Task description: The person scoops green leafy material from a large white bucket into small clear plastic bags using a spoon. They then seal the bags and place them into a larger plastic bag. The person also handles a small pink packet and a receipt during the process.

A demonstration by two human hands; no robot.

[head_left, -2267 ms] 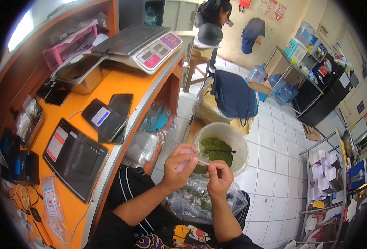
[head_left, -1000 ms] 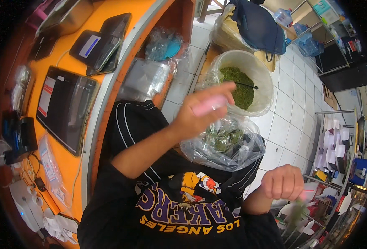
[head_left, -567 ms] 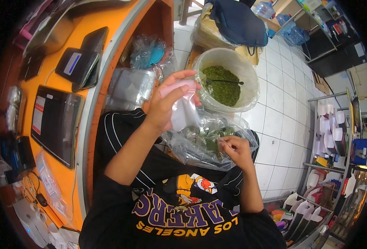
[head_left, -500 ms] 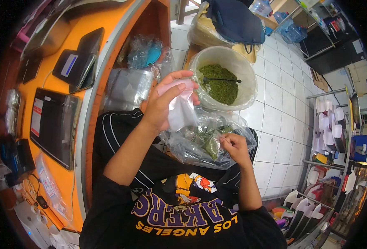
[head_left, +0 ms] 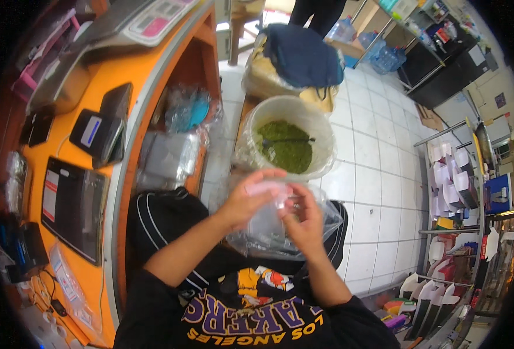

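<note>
My left hand [head_left: 246,199] holds some small clear plastic bags [head_left: 268,190] with pink edges. My right hand [head_left: 302,220] pinches at their right side, thumb and fingers closed on them and slightly blurred. Both hands are over a large crinkled clear bag [head_left: 329,230] lying between my legs, whose contents are mostly hidden behind them. Just beyond is a white lined bucket [head_left: 324,139] of fine green material [head_left: 289,157], with a thin black utensil [head_left: 289,141] across it.
An orange counter [head_left: 91,192] on my left carries phones, a tablet [head_left: 70,209] and a scale [head_left: 146,26]. A dark backpack [head_left: 303,55] rests beyond the bucket, before a person's legs [head_left: 315,14]. Metal racks [head_left: 449,230] of boxes stand at the right on the tiled floor.
My right hand has risen from the large bag, where it held a small green-filled packet, to the bags in my left hand. My left hand sits lower in view after a head shift.
</note>
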